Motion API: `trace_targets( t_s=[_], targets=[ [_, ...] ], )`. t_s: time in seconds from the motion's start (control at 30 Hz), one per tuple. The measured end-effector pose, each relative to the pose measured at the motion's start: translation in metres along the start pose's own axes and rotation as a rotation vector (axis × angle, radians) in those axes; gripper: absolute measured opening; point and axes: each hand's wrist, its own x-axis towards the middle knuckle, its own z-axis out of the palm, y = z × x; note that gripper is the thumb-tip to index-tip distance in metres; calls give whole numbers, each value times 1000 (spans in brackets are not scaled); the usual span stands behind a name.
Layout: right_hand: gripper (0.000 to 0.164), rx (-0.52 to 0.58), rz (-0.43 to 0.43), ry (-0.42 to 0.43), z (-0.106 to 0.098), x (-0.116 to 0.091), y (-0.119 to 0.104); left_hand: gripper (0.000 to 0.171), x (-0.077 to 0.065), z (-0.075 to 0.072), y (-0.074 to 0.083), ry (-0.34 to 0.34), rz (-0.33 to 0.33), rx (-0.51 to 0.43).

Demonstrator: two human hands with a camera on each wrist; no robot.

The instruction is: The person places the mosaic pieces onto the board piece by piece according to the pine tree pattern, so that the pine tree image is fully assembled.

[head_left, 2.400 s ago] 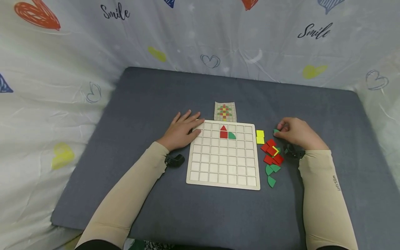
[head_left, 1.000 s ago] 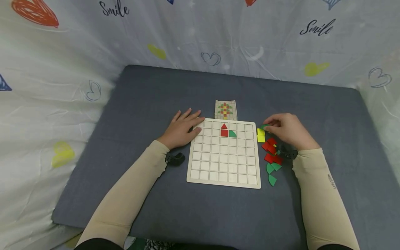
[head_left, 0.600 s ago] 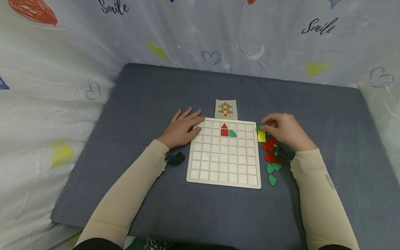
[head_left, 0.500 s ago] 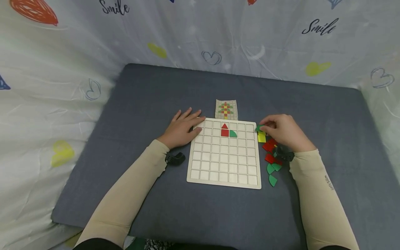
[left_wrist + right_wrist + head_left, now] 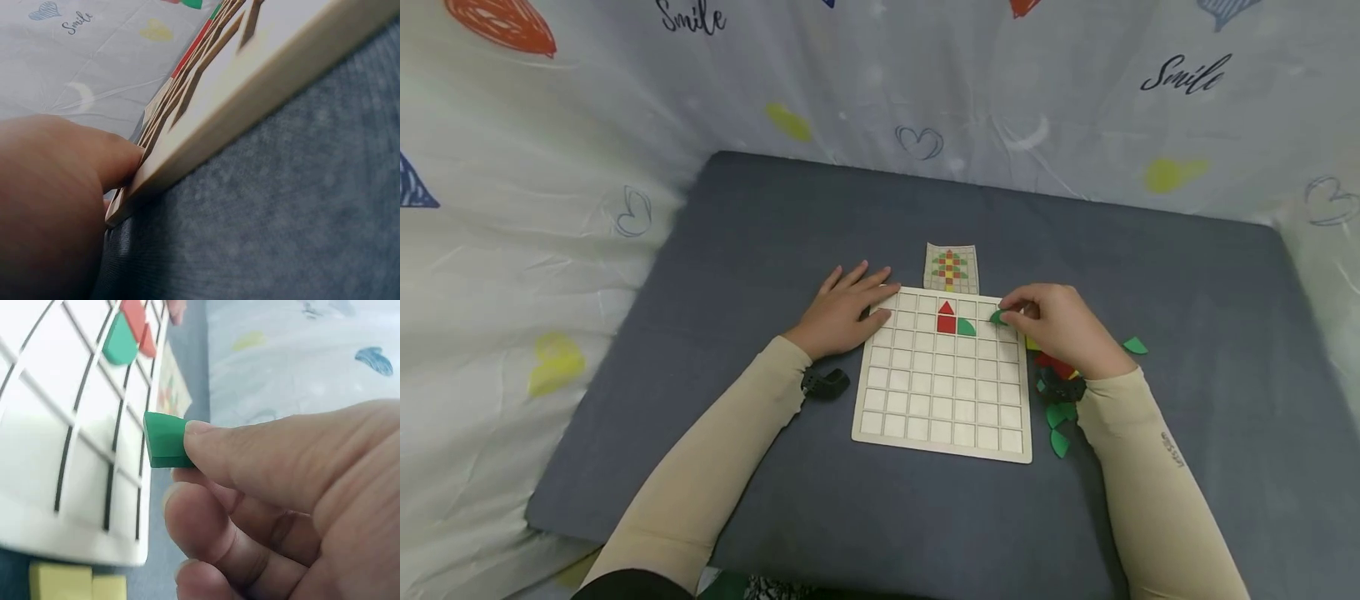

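Near the upper right of the white gridded puzzle board (image 5: 940, 392), my right hand (image 5: 1063, 325) pinches a green quarter-circle block (image 5: 166, 437) between thumb and fingers, held just above the grid. On the board sit a red triangle (image 5: 947, 308), a red square (image 5: 947, 324) below it, and a green quarter-circle (image 5: 966, 327) beside the square. My left hand (image 5: 841, 312) rests with spread, straight fingers at the board's upper left corner. In the left wrist view its thumb (image 5: 119, 159) touches the board's rim.
A pattern card (image 5: 951, 267) lies behind the board. To the right are yellow squares (image 5: 59, 582), red pieces (image 5: 1052, 364) partly under my right wrist, and loose green quarter-circles (image 5: 1059, 443). One more green piece (image 5: 1135, 345) lies farther right on the grey table (image 5: 820, 517).
My right hand has carried the green block leftward from the pile, past the yellow squares, to over the board. A green piece at the far right now shows. The left hand stays put.
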Motion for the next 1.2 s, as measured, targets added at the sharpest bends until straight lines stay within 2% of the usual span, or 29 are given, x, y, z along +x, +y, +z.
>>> trace_targets(
  t_s=[0.2, 0.33, 0.7, 1.2],
  targets=[
    [16, 5, -48, 24, 2, 11, -11, 54, 0, 1, -1, -3, 1, 2],
    [16, 25, -49, -8, 4, 18, -18, 54, 0, 1, 0, -11, 2, -2],
    [16, 27, -126, -57, 13, 35, -42, 54, 0, -1, 0, -12, 2, 10],
    [14, 52, -170, -40, 35, 43, -48, 55, 3, 2, 1, -10, -12, 21]
  ],
)
